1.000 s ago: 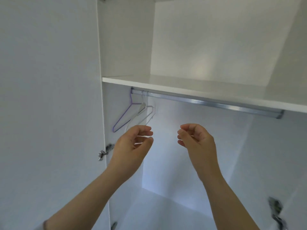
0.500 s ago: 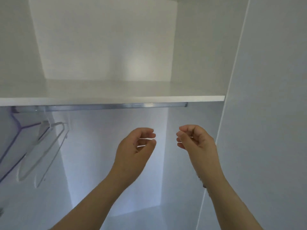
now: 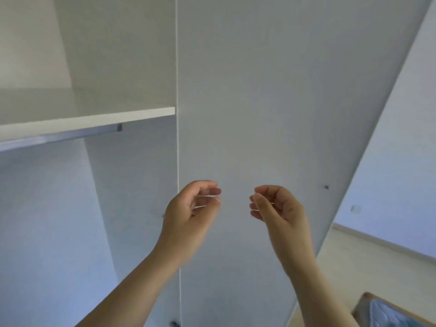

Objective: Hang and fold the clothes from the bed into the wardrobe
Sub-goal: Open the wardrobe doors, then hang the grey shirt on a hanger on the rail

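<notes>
At the left, the tall white wardrobe point(image 3: 132, 67) is seen open. A flat white shelf point(image 3: 94, 120) is fixed across it, and a shiny silver metal rail point(image 3: 59, 136) is fixed just under the shelf. In the middle, the left hand point(image 3: 191, 213) is held up by the edge of the big white door point(image 3: 259, 90). Its fingers are loosely curled and nothing is held. Near it, the right hand point(image 3: 276, 208) is held up the same way, with nothing in it. At the bottom right, a corner of the wooden-framed bed point(image 3: 387, 312) is seen on the pale floor point(image 3: 365, 263).
</notes>
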{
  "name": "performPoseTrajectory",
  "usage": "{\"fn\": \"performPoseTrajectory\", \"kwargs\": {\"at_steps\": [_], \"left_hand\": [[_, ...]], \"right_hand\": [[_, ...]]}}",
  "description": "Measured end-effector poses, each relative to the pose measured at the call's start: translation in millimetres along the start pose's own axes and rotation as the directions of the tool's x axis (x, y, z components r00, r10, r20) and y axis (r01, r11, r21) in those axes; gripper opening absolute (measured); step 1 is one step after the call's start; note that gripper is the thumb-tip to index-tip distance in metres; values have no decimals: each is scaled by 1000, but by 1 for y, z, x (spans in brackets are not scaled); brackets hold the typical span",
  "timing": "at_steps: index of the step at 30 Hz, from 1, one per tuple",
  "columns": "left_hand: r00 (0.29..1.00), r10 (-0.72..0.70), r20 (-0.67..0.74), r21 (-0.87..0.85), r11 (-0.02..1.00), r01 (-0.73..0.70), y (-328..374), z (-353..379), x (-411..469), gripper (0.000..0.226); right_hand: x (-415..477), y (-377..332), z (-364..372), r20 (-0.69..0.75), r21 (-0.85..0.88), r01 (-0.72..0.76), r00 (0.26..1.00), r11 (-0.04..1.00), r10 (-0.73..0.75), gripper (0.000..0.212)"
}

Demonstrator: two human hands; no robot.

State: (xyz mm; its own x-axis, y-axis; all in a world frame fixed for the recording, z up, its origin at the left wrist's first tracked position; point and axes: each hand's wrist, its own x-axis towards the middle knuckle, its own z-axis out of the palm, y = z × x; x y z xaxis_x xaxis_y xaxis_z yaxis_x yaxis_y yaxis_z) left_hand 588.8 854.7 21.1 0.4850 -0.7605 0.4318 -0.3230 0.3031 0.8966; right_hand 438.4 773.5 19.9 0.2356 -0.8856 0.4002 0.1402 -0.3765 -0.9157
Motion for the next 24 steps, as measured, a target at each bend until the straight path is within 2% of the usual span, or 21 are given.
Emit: {"fn": "performPoseTrajectory", "kwargs": {"at_steps": [7, 15, 20, 24], "left_hand": [[965, 18, 263, -127, 992, 16, 16, 116, -31, 24], [892, 20, 452, -176, 982, 67, 42, 252, -92, 14], [802, 13, 597, -201, 970, 134, 46, 336, -136, 21], [698, 25, 716, -198, 965, 169, 42, 396, -165, 21]], "right_hand": [[-40, -1, -118, -279, -7, -32, 960, 999, 29, 8], [-93, -11, -266, -475, -87, -52, 880, 995, 5, 7], [-144, -2, -353, -623, -144, -166, 781, 976, 41, 6], [-184, 6, -410, -743, -162, -278, 666, 947, 68, 4]]}}
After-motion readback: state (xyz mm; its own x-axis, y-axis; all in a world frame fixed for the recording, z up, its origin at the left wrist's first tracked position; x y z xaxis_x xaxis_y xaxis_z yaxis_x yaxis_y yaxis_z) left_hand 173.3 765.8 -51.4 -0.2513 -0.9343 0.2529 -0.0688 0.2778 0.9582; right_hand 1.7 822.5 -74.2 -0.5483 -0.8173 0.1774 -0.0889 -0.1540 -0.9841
